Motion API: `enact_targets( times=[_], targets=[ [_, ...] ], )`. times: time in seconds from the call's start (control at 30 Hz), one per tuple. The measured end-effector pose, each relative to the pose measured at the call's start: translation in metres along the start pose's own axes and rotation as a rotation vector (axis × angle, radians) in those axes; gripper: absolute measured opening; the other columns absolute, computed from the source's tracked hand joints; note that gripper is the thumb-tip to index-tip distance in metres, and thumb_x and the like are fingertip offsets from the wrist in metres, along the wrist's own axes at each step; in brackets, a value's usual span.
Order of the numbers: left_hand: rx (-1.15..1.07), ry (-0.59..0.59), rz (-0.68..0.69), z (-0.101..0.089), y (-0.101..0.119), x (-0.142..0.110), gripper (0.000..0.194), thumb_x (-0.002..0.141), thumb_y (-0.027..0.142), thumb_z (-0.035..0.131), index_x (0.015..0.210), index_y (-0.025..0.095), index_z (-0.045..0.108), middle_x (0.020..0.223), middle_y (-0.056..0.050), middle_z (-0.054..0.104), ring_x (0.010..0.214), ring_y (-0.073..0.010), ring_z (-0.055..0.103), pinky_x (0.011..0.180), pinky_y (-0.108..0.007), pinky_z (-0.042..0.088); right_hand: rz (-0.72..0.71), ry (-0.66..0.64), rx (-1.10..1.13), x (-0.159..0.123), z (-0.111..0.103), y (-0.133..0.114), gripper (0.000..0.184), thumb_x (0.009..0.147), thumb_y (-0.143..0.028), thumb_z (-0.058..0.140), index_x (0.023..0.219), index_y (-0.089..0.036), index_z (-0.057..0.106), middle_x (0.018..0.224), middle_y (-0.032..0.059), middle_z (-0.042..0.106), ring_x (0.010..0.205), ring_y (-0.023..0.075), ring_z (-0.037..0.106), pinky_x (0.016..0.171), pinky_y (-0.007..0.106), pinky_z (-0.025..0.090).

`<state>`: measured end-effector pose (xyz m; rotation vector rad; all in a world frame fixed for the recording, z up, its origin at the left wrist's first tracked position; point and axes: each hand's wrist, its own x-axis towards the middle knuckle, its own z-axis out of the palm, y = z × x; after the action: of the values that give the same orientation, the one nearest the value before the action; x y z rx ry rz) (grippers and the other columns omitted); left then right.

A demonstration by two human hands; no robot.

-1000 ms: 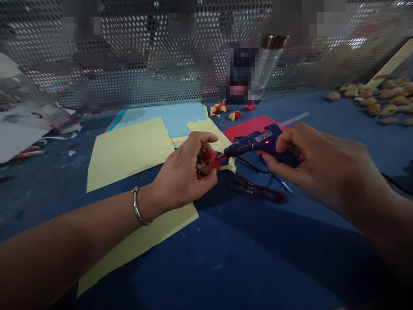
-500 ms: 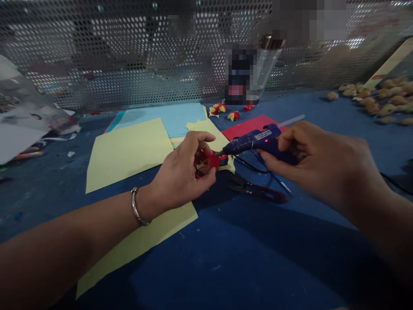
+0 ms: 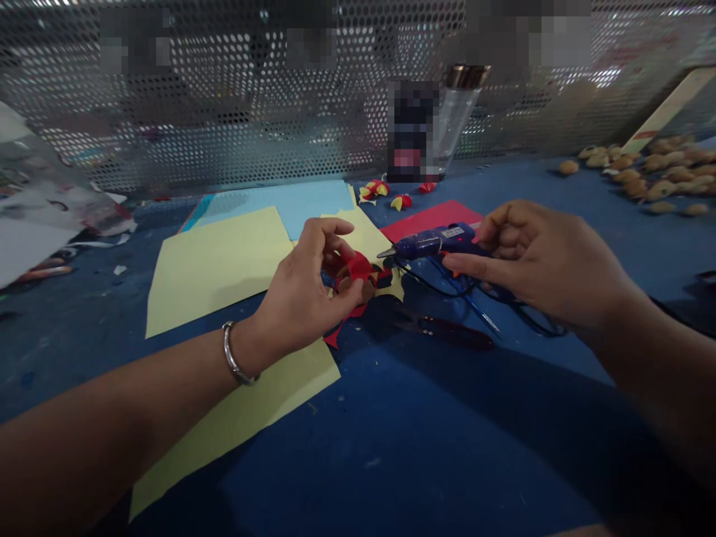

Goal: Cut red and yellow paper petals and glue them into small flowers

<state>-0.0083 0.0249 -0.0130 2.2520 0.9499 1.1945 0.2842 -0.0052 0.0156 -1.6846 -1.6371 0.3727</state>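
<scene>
My left hand (image 3: 299,287) pinches a small curved piece of red paper (image 3: 359,265) between thumb and fingers. Something brown shows just under it, partly hidden. My right hand (image 3: 559,261) has its thumb and curled fingers at the rear of a blue hot glue gun (image 3: 428,243), whose nozzle points left, a little apart from the red paper. Red and yellow paper scraps (image 3: 394,287) lie beneath and beside my left fingers. Thread snips (image 3: 447,332) and a thin blue pen-like stick (image 3: 482,317) rest on the table below the glue gun.
Yellow sheets (image 3: 218,268), a light blue sheet (image 3: 313,200) and a red sheet (image 3: 422,218) cover part of the blue table. Small red-and-yellow paper pieces (image 3: 401,201) sit behind. Peanuts (image 3: 671,183) are heaped at far right. A black cord (image 3: 542,322) loops under my right hand.
The glue gun's nozzle has drawn away from the red paper, and the gun has sunk and turned flatter. My left hand has shifted slightly left, still holding the paper.
</scene>
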Motion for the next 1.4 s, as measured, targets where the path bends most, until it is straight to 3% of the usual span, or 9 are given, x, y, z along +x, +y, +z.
enact_targets(
  times=[0.1,0.27,0.43,0.53,0.67,0.77,1.03,1.2,1.4],
  targets=[
    [0.022,0.019,0.029,0.0,0.0,0.0,0.055,0.081,0.02,0.073,0.129,0.022,0.045,0.102,-0.003,0.064,0.084,-0.0153,0.068,0.071,-0.033,0.06,0.087,-0.091,0.023,0.0,0.002,-0.001,0.075,0.049,-0.084,0.084,0.087,-0.025,0.058,0.063,-0.0044,0.055,0.058,0.0135,0.052,0.053,0.03,0.041],
    [0.024,-0.012,0.079,0.0,0.003,-0.003,0.055,0.084,0.016,0.07,0.132,0.023,0.043,0.104,-0.003,0.063,0.08,-0.0133,0.066,0.066,-0.03,0.057,0.023,-0.105,0.108,-0.003,0.005,0.003,0.072,0.051,-0.075,0.09,0.092,-0.025,0.059,0.077,-0.0026,0.061,0.065,0.0134,0.056,0.059,0.03,0.046],
    [0.014,-0.045,0.084,-0.001,0.003,-0.005,0.056,0.084,0.014,0.07,0.132,0.023,0.043,0.103,-0.002,0.062,0.076,-0.0111,0.065,0.066,-0.028,0.057,0.112,-0.081,0.22,-0.004,0.005,-0.003,0.069,0.05,-0.068,0.094,0.091,-0.026,0.059,0.065,-0.0046,0.062,0.054,0.0122,0.054,0.047,0.025,0.039],
    [-0.004,-0.039,0.012,-0.001,0.002,-0.003,0.055,0.083,0.016,0.069,0.131,0.022,0.043,0.101,-0.002,0.061,0.076,-0.0119,0.064,0.067,-0.03,0.058,0.178,-0.018,0.43,-0.003,0.005,-0.011,0.068,0.049,-0.058,0.099,0.092,-0.026,0.057,0.06,-0.0051,0.064,0.051,0.0137,0.058,0.043,0.023,0.041],
    [-0.038,-0.024,-0.07,-0.001,0.002,0.0,0.053,0.082,0.02,0.069,0.129,0.023,0.043,0.101,-0.002,0.062,0.078,-0.0129,0.064,0.069,-0.033,0.058,0.207,0.156,0.65,-0.001,0.006,-0.016,0.066,0.046,-0.041,0.103,0.094,-0.027,0.059,0.076,-0.0024,0.074,0.059,0.0155,0.067,0.049,0.026,0.053],
    [-0.049,-0.017,-0.085,-0.002,0.004,0.0,0.053,0.082,0.021,0.07,0.128,0.023,0.043,0.101,-0.002,0.062,0.078,-0.0126,0.063,0.07,-0.032,0.058,0.238,0.196,0.717,0.001,0.006,-0.015,0.063,0.047,-0.04,0.102,0.096,-0.025,0.065,0.078,-0.0014,0.072,0.06,0.0141,0.064,0.044,0.023,0.045],
    [-0.092,0.007,-0.082,0.001,0.006,0.0,0.054,0.081,0.019,0.071,0.127,0.023,0.045,0.1,-0.001,0.062,0.079,-0.0121,0.064,0.063,-0.026,0.056,0.289,0.101,0.662,-0.005,0.004,-0.019,0.046,0.057,-0.05,0.098,0.072,-0.021,0.064,0.059,-0.0038,0.058,0.049,0.0076,0.044,0.042,0.024,0.028],
    [-0.086,0.006,-0.068,0.002,0.004,-0.001,0.053,0.08,0.016,0.071,0.126,0.024,0.046,0.099,-0.001,0.064,0.076,-0.011,0.063,0.063,-0.026,0.056,0.318,0.006,0.687,-0.004,0.002,-0.017,0.047,0.06,-0.05,0.095,0.083,-0.023,0.065,0.061,-0.0038,0.06,0.048,0.0095,0.046,0.041,0.024,0.024],
    [-0.059,0.03,-0.013,0.001,0.0,-0.001,0.057,0.081,0.018,0.07,0.131,0.023,0.044,0.101,-0.002,0.064,0.084,-0.0139,0.065,0.074,-0.033,0.058,0.261,-0.183,0.696,-0.004,-0.001,-0.017,0.041,0.065,-0.048,0.092,0.08,-0.021,0.064,0.053,-0.0052,0.056,0.048,0.0097,0.049,0.047,0.025,0.034]
  ],
)
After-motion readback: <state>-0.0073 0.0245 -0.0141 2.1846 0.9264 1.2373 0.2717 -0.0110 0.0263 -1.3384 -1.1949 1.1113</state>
